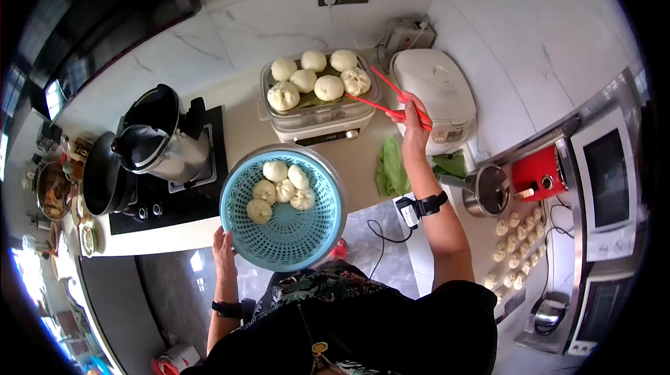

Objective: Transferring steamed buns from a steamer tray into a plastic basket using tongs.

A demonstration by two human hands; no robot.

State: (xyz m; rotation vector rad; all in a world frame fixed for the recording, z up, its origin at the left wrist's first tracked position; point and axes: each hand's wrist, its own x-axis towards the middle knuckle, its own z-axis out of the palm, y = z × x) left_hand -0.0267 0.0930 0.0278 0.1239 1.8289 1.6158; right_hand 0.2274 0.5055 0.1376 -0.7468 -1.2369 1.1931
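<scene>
My left hand [224, 250] grips the rim of a blue plastic colander basket [309, 228], which sits in a metal bowl whose edge shows behind it. Several steamed buns [284, 190] lie together in the basket's upper part. Red chopsticks [384, 83] are held in my right hand [413, 116], their tips spread apart with nothing between them. One tip is beside the buns [328, 88] that rest on green leaves in the clear tray of an electric steamer [319, 126]. The other tip points up past the tray's right corner.
A rice cooker [437, 92] stands right of the steamer, green leaves [392, 168] in front. Left, a pressure cooker [167, 139] and a wok [102, 176] occupy the black hob [183, 207]. Rightward are a saucepan [487, 191], rows of small buns [518, 249] and a microwave [604, 176].
</scene>
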